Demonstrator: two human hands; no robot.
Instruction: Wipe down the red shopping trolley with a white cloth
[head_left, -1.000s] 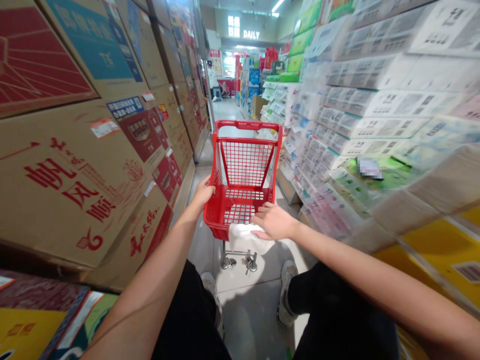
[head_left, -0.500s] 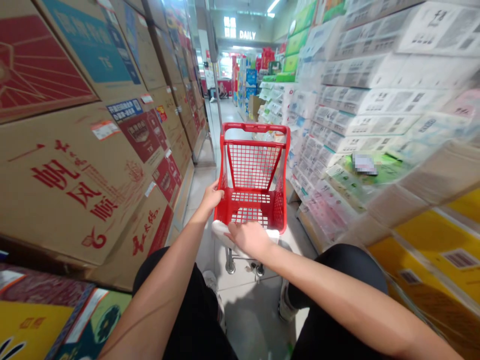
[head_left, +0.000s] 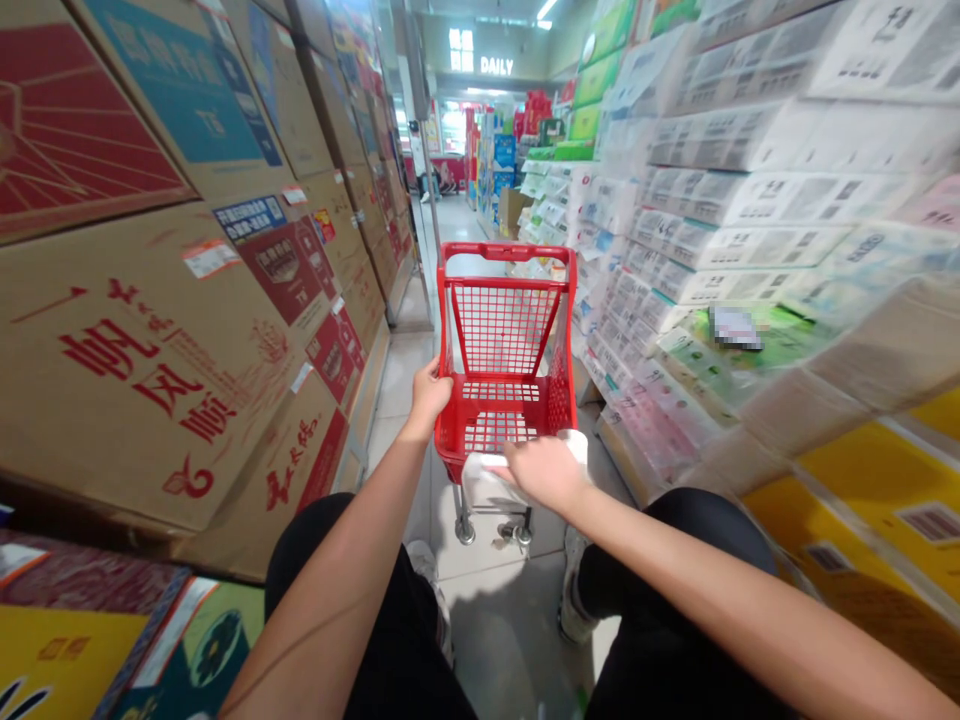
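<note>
A small red plastic shopping cart (head_left: pixel 566 385) with grid walls stands between my legs, its basket holding nothing. Closed around the left side rim of the cart is my left hand (head_left: pixel 430 393), thumb over the edge. My right hand (head_left: pixel 547 470) presses a white cloth (head_left: pixel 484 485) onto the near rim; the cloth drapes over the edge toward me, and its other end shows past my fingers on the right. Part of the near rim is hidden beneath the cloth and hand. The metal legs and casters (head_left: pixel 465 530) show below the basket.
Stacked cardboard cartons (head_left: pixel 150 350) wall the left side. White-wrapped packs (head_left: pixel 750 200) and yellow boxes (head_left: pixel 862 480) line the right. A dark object with a blurred-out face (head_left: pixel 735 327) lies on a green pack. The tiled aisle (head_left: pixel 457 215) runs ahead.
My right hand has slid rightward along the near rim with the cloth. The cart has shifted and turned slightly. My left hand keeps its grip on the side rim.
</note>
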